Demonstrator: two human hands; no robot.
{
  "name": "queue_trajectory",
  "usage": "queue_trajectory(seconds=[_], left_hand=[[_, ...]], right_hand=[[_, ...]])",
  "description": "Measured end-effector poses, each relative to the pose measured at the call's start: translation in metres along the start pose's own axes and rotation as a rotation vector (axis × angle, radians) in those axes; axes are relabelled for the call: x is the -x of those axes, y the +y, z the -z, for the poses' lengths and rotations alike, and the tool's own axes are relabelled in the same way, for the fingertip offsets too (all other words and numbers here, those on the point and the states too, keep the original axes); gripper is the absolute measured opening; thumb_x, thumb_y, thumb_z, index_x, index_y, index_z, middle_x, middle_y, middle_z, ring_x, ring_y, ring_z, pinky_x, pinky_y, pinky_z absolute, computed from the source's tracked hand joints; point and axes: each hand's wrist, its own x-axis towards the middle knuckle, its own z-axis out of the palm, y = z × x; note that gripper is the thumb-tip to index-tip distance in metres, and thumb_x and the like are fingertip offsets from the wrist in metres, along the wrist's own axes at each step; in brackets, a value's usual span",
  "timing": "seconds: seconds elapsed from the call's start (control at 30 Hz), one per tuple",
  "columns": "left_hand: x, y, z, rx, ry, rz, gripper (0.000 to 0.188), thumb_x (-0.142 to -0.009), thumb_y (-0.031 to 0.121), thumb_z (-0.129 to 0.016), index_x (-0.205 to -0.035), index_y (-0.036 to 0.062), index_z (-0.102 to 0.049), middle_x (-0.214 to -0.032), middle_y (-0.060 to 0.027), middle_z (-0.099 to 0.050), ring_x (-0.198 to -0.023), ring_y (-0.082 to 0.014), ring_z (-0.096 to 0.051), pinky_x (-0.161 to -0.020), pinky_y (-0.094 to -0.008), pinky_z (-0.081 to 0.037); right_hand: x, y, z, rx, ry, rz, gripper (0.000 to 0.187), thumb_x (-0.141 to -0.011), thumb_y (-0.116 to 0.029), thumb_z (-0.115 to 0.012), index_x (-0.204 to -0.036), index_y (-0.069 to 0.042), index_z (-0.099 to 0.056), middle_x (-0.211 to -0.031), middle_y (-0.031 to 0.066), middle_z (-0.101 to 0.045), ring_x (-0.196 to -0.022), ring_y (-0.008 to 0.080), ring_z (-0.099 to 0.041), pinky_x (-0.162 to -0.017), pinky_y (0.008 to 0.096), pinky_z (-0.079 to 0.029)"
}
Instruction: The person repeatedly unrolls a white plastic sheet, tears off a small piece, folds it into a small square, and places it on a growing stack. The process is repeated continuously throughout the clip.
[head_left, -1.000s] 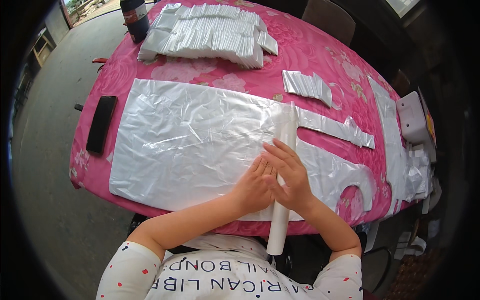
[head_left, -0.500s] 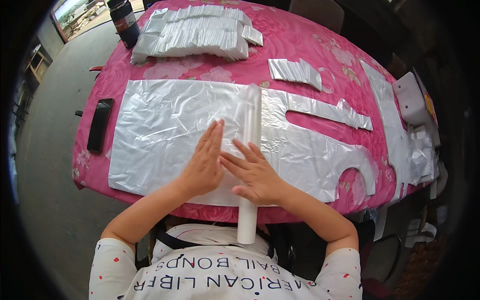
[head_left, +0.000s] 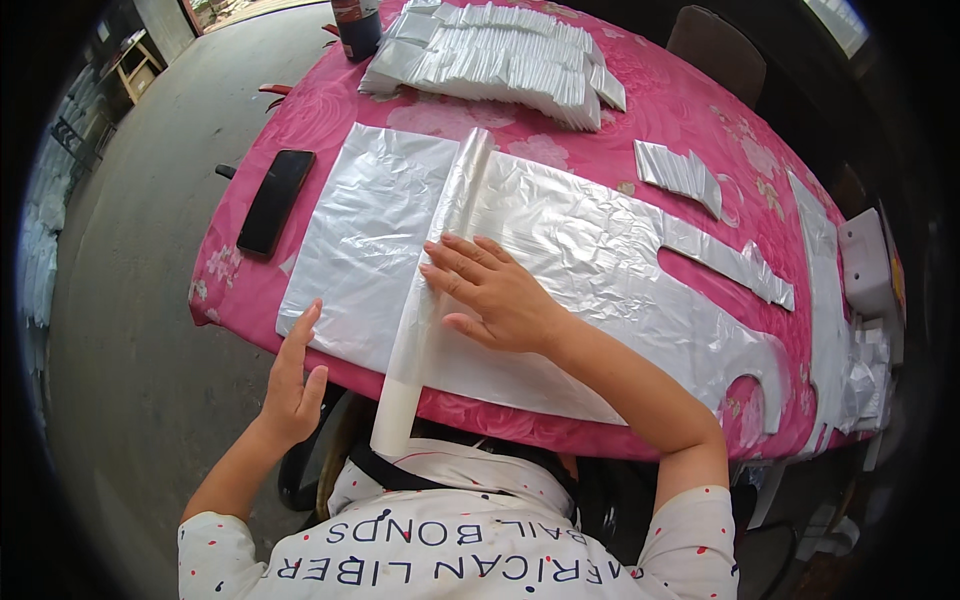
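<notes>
A white plastic bag (head_left: 570, 250) with cut-out handles lies flat on the table, its handle ends toward the right. Across it lies a pale cylindrical tube (head_left: 398, 410), its near end jutting over the table edge toward me. My right hand (head_left: 500, 295) rests flat on the tube and the film beside it, fingers spread and palm down. Off the bag's near left corner, my left hand (head_left: 292, 395) hovers with fingers apart, holding nothing.
A pink flowered cloth (head_left: 240, 215) covers the table. A black phone (head_left: 275, 203) lies left of the bag. Behind are a large stack of folded white bags (head_left: 510, 60), a dark bottle (head_left: 357, 30) and a smaller folded bundle (head_left: 678, 175). A white container (head_left: 866, 255) stands at the right.
The tube has rolled left across the bag under my right hand. My left hand has moved away from the middle to the near left. The view has shifted.
</notes>
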Motion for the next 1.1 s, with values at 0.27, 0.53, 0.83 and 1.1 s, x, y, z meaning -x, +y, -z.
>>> queue_trajectory(seconds=[0.27,0.53,0.83,1.1], left_hand=[[0.024,0.003,-0.006,0.027,0.028,0.18,0.064,-0.087,0.021,-0.052,-0.137,-0.0044,-0.021,-0.121,-0.0202,-0.043,-0.11,-0.0295,-0.046,-0.094,-0.0388,-0.037],[0.026,0.002,-0.001,-0.223,0.043,0.492,0.09,-0.074,0.012,-0.068,-0.14,-0.0039,-0.009,-0.106,-0.0194,-0.05,-0.093,-0.0327,-0.054,-0.081,-0.0388,-0.044],[0.034,0.004,-0.001,0.88,-0.103,0.642,0.087,-0.075,0.008,-0.064,-0.142,-0.0003,-0.009,-0.102,-0.0109,-0.054,-0.08,-0.0166,-0.058,-0.072,-0.0301,-0.049],[0.006,0.032,-0.023,1.804,-0.463,0.663,0.072,-0.069,0.028,-0.071,-0.124,-0.0041,-0.037,-0.083,-0.0144,-0.056,-0.058,-0.0171,-0.057,-0.051,-0.0304,-0.047]], right_hand=[[-0.103,-0.012,-0.061,0.064,-0.076,0.05,0.048,-0.087,-0.04,-0.047,-0.122,-0.007,-0.053,-0.13,0.0111,-0.048,-0.13,0.0291,-0.033,-0.109,0.046,-0.018],[-0.182,-0.05,-0.114,0.097,0.351,-0.305,0.041,-0.078,-0.018,-0.052,-0.114,0.002,-0.055,-0.124,0.0193,-0.05,-0.126,0.0333,-0.037,-0.108,0.0472,-0.019],[-0.149,-0.056,-0.112,-0.728,0.713,-0.696,0.082,-0.074,-0.013,-0.061,-0.138,0.004,-0.012,-0.135,0.026,-0.031,-0.131,0.0338,-0.026,-0.106,0.0416,-0.027],[-0.101,-0.052,-0.012,-2.002,0.613,-0.585,0.059,-0.076,-0.017,-0.065,-0.123,0.0,-0.032,-0.085,0.0066,-0.054,-0.076,0.0144,-0.056,-0.073,0.0306,-0.05]])
